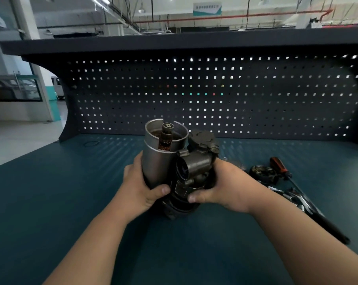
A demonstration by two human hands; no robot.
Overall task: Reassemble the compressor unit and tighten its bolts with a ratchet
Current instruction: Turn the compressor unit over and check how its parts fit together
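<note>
Grey metal still lies open at the top of the compressor unit (174, 167): its silver motor can has no end cover, and the copper-wound rotor and shaft bearing stand exposed. It sits upright on the near middle of the teal bench (60, 202), so by my reading reassembly is barely under way and no bolt is tightened. Left hand (141, 186) wraps the can; right hand (221, 188) clasps the dark pump body. At right lie a loose end plate (263, 174), the ratchet (309, 208) and a red-handled screwdriver (279, 167), all untouched. Behind stands a dark pegboard (215, 95), with a workshop hall beyond.
</note>
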